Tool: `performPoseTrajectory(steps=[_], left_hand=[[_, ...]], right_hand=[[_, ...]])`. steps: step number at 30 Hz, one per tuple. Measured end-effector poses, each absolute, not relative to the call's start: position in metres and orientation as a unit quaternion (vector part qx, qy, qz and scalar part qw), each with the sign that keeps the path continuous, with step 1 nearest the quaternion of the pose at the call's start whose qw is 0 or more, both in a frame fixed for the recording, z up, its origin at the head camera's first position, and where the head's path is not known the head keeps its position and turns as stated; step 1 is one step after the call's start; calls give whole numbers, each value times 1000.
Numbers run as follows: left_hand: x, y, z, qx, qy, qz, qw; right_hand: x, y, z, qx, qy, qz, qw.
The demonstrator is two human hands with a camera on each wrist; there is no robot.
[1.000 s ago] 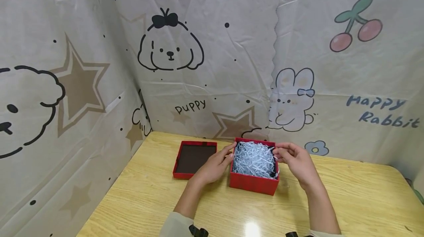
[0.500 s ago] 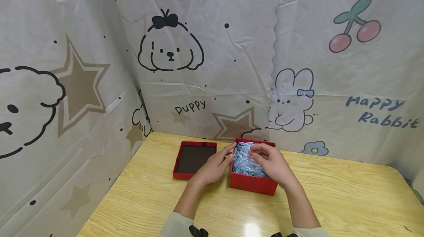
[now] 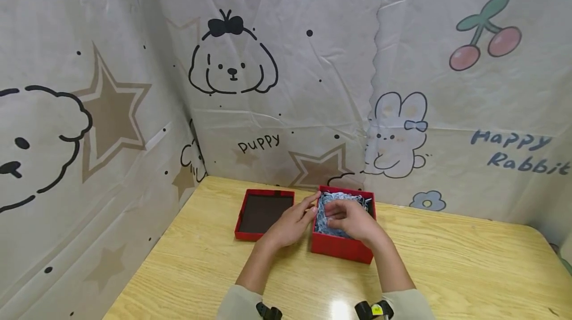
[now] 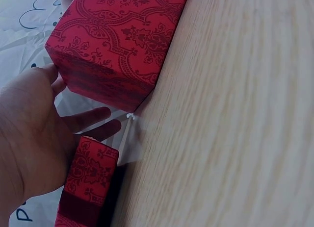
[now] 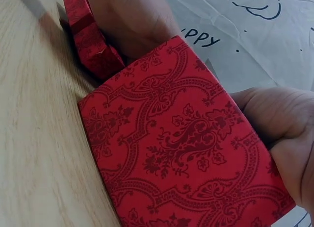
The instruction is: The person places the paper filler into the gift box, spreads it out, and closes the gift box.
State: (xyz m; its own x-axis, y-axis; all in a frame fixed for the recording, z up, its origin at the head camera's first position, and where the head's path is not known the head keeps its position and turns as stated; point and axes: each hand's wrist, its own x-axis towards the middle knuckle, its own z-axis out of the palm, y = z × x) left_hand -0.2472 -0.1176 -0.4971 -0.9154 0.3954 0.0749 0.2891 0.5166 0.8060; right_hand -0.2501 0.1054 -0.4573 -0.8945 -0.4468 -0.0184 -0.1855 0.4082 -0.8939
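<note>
Whereas a second ago the right hand sat at the right-hand rim of the red box with the pale shredded paper heaped high and plainly showing, it now lies over the middle of the box, low and centre in the head view, fingers bent down into the filling, which looks flatter and mostly covered; I judge that the shreds are being pressed or sifted into the box, though whether the fingers pinch any of them cannot be told. By size, the wooden table fills the lower half of the frame, one in number, backed by one cartoon-printed curtain across the upper part. Next comes the one open red box just right of bottom centre, its patterned wall filling the right wrist view. Left of it, near but apart, lies one shallow red lid, upturned with its dark inside showing. Two hands are in view: the left hand has not moved, its fingers held straight and relaxed against the box's left wall between box and lid, as the left wrist view shows. Smallest is the single heap of paper shreds inside the box.
</note>
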Motion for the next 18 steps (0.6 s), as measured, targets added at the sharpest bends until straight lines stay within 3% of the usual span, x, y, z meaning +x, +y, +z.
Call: performPoseTrajectory(steps=[4, 12, 18], left_hand=[[-246, -116, -497, 192, 869, 451, 63], [-247, -115, -497, 198, 871, 446, 51], [-246, -117, -495, 202, 873, 442, 43]], right_hand=[[-248, 108, -455, -195, 835, -498, 127], [-242, 139, -429, -208, 824, -523, 70], [-228, 170, -411, -193, 802, -559, 82]])
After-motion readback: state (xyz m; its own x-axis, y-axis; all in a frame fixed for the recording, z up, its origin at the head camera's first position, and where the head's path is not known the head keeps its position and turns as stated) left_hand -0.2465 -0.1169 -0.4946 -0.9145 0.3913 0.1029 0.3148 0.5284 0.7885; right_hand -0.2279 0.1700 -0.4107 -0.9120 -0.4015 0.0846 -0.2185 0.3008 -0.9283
